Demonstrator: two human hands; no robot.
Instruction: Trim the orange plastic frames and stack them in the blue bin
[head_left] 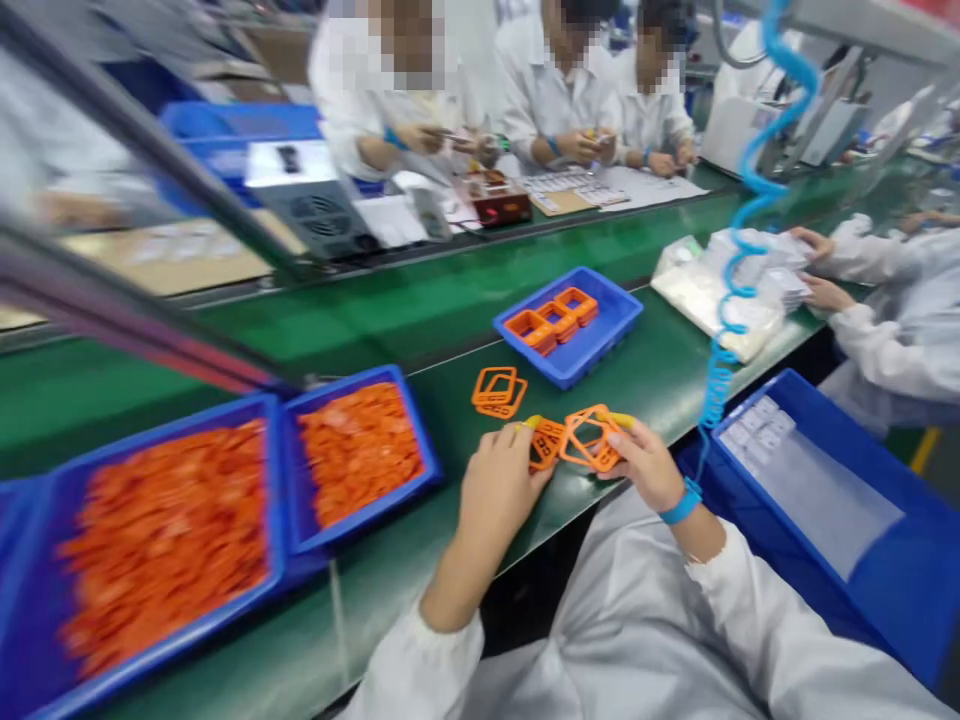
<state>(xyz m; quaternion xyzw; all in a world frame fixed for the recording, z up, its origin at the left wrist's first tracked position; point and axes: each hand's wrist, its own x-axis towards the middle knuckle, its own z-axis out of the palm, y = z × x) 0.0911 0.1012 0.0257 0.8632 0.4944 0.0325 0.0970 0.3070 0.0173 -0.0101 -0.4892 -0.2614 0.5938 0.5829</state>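
Note:
My left hand [501, 475] is closed around a few orange frame pieces [546, 443], with yellow at a fingertip. My right hand [645, 462] grips orange square frames [589, 437] that lie over one another at angles; a yellow fingertip shows there too, and a blue band circles the wrist. Both sets of pieces meet or nearly meet between the hands, above the green table's front edge. Just beyond my left hand, loose orange frames [498, 390] overlap on the green table [457, 440]. Behind them, a small blue tray [609, 330] holds stacks of orange frames [555, 318].
Two blue bins [275, 480] of orange parts stand at the left. A coiled blue cord [716, 395] hangs at the right, above a large blue bin [892, 590] with white pieces. Co-workers in white sit across the table and at the right, beside white bags [705, 300].

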